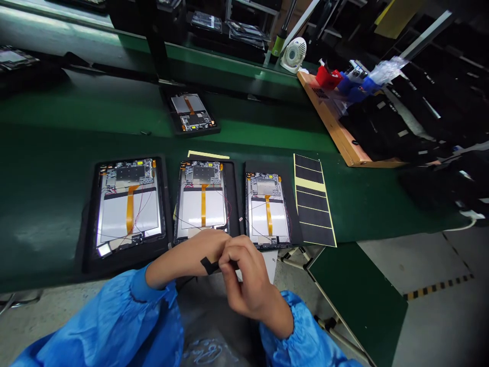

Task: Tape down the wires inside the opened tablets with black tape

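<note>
My right hand (248,275) is closed in a pinch at the edge of the bench, its fingertips at a small piece of black tape (209,265). The tape lies against my left hand (204,247), which reaches across behind the right one; its fingers are hidden. Just beyond my hands lie opened tablets with bare circuit boards and orange ribbon cables: a left tablet (147,214), a middle tablet (193,206) and a right tablet (257,211), each on a black holder. A yellow-backed sheet of black adhesive strips (313,219) lies to their right.
Another opened tablet (196,109) sits farther back on the green bench (263,122). A narrow yellow strip (208,154) lies behind the middle tablet. At the back right are a small white fan (294,53), a wooden-edged tray (340,137) and a red bin (327,77).
</note>
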Action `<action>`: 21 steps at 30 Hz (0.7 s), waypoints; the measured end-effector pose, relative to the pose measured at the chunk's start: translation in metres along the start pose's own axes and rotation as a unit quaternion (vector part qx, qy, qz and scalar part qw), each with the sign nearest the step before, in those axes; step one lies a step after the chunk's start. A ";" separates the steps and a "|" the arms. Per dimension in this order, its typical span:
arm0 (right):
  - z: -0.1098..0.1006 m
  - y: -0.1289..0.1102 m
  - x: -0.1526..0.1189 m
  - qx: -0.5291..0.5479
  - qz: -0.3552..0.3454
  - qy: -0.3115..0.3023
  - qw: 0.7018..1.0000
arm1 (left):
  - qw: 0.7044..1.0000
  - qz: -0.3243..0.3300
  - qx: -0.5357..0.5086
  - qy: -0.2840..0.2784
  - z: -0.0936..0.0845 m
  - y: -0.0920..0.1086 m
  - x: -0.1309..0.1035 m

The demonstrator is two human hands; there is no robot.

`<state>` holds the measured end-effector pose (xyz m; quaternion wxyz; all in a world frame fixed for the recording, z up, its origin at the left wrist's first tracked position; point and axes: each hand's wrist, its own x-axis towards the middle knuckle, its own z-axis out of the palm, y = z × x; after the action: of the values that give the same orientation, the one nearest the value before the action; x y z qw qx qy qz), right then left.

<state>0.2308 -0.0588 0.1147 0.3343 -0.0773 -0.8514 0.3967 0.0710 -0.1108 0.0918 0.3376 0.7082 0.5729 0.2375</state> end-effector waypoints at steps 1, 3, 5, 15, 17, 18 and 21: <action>0.000 -0.001 -0.002 0.011 0.011 0.009 1.000 | 1.000 -0.007 -0.008 -0.012 0.000 0.001 0.002; -0.002 -0.004 -0.007 0.035 0.036 0.044 0.998 | 0.999 -0.022 -0.019 -0.035 -0.001 0.001 0.002; -0.008 -0.005 -0.011 0.060 0.065 0.109 0.990 | 0.998 -0.030 -0.026 -0.043 -0.002 0.001 -0.002; -0.029 0.028 -0.003 0.028 0.168 0.144 0.975 | 0.958 0.163 0.222 0.079 -0.066 -0.047 0.007; -0.018 0.031 -0.004 0.003 0.162 0.151 0.975 | 0.962 0.212 0.171 0.011 -0.074 -0.068 0.033; -0.011 0.031 -0.006 -0.014 0.159 0.151 0.976 | 0.963 0.228 0.145 -0.017 -0.077 -0.078 0.046; 0.008 0.031 -0.013 -0.059 0.163 0.144 0.974 | 0.959 0.258 0.101 -0.057 -0.085 -0.102 0.074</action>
<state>0.2321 -0.0482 0.0823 0.3792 -0.2910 -0.7923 0.3792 -0.0402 -0.0096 0.0675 0.2234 0.8745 0.3721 0.2168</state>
